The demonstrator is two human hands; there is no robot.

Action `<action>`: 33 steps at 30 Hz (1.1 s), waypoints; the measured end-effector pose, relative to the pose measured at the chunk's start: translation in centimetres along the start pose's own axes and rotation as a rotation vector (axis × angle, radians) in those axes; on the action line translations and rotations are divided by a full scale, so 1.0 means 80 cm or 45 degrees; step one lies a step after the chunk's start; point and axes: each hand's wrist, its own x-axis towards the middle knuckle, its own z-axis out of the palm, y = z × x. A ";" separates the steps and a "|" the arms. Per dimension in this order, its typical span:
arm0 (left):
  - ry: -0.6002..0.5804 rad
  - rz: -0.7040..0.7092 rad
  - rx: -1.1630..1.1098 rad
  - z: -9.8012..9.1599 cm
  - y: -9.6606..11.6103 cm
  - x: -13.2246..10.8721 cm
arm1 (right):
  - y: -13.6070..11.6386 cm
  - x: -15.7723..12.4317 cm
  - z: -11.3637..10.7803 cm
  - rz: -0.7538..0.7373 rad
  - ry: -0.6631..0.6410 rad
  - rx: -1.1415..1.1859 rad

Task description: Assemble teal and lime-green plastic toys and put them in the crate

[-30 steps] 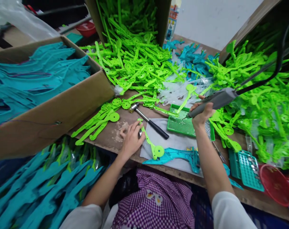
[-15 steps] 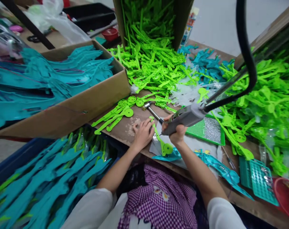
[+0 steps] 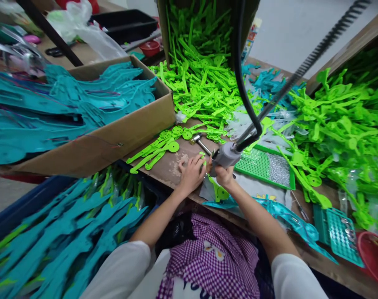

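Note:
My right hand is wrapped round a grey electric screwdriver, whose cable and spring run up from its back end. The screwdriver now stands more upright, its tip hidden behind my fingers. Beside it, my left hand curls its fingers over the upper end of a bright green plastic arm piece and steadies it. The piece's round disc end points towards me, partly covered by my right hand. A shiny teal plastic part lies by the disc at the table edge. Just beyond my hands is a small hammer.
Right of the screwdriver sits a green perforated tray with small silver screws. Green pieces pile up at the back and right. A cardboard box of teal shells stands left, above a blue bin. A thin screwdriver lies right.
My right hand has brought the screwdriver left and tipped it more upright, close against my left hand. My left hand stays at the green piece.

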 end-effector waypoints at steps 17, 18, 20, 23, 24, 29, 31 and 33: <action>-0.093 0.483 -0.149 -0.009 0.032 -0.021 | -0.074 0.053 -0.162 -0.381 0.902 -0.213; -0.233 0.605 -0.169 -0.008 0.041 -0.022 | -0.069 0.056 -0.175 -0.376 0.928 -0.230; -0.458 0.723 -0.174 -0.003 0.054 -0.018 | -0.059 0.058 -0.188 -0.381 0.930 -0.207; -0.529 0.648 -0.165 0.002 0.057 -0.003 | -0.049 0.059 -0.191 -0.353 0.901 -0.187; -0.521 0.617 -0.176 0.002 0.056 0.003 | -0.048 0.059 -0.191 -0.335 0.897 -0.187; -0.595 0.514 -0.203 -0.004 0.052 0.030 | -0.044 0.059 -0.194 -0.292 0.900 -0.188; -0.676 0.488 -0.176 -0.007 0.055 0.040 | -0.042 0.059 -0.196 -0.289 0.893 -0.195; -0.770 0.465 -0.146 -0.008 0.059 0.050 | -0.041 0.058 -0.196 -0.285 0.875 -0.205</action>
